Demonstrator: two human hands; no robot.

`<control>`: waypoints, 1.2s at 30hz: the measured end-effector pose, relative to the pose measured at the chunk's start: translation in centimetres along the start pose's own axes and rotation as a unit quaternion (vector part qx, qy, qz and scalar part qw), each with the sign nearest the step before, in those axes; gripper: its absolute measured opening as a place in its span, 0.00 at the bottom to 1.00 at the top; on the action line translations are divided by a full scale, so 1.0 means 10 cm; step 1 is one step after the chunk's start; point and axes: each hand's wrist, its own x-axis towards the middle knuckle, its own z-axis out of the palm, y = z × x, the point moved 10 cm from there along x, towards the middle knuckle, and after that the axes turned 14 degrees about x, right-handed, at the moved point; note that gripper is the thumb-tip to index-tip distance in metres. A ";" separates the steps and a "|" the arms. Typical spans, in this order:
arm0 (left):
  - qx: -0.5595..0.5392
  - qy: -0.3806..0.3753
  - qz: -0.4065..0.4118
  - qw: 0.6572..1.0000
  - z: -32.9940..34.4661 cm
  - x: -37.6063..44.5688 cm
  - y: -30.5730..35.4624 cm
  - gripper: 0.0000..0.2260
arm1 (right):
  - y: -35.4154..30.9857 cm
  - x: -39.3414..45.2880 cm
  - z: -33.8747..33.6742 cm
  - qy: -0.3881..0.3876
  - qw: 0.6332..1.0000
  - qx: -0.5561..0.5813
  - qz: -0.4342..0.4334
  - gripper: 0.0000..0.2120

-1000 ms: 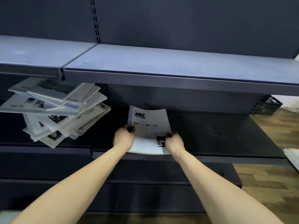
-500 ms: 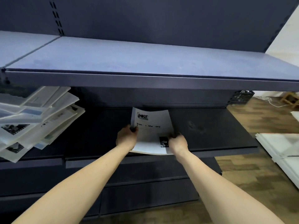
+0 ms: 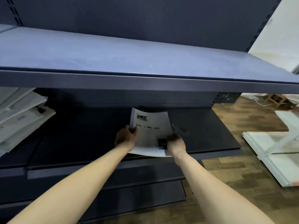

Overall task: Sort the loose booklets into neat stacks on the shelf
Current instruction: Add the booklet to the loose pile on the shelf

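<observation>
Booklet: I see one white booklet (image 3: 149,135) with a dark logo and a title line, held over the dark middle shelf (image 3: 210,135), near its front edge. Its far end curls upward and its near edge bows down past the shelf lip; I cannot tell how much of it rests on the shelf.

Left hand: my left hand (image 3: 125,138) grasps the booklet's left edge, thumb on the cover and fingers curled beneath, which I judge is meant to steer that side square.

Right hand: my right hand (image 3: 176,143) clutches the lower right corner beside the small dark picture. Holding both sides likely keeps the floppy pages from sagging or fanning.

Placement: this bare stretch of shelf looks to me like the start of a fresh stack, kept well apart from the mess.

Loose pile: the untidy booklets (image 3: 21,117) lie skewed over one another at the far left on the same level, some overhanging.

Upper shelf: the blue-grey shelf (image 3: 145,62) above limits headroom, so a low, flat slide-in seems sensible.

Progress: early, by my estimate; most booklets remain unsorted.
</observation>
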 end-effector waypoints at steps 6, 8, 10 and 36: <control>0.005 0.030 -0.016 0.999 0.23 -0.07 0.42 0.25 | 0.02 0.38 -0.41 -0.020 0.999 -0.006 -0.025 0.12; 0.002 0.038 -0.025 0.999 0.32 -0.11 0.52 0.25 | 0.04 0.48 -0.55 -0.025 0.999 -0.015 -0.044 0.10; 0.002 0.046 -0.042 0.998 0.39 -0.16 0.60 0.26 | 0.08 0.59 -0.64 -0.032 0.997 -0.032 -0.055 0.10; 0.151 -0.034 0.085 0.984 1.12 -0.30 1.25 0.45 | 0.31 1.25 -1.10 0.024 0.983 -0.152 -0.098 0.18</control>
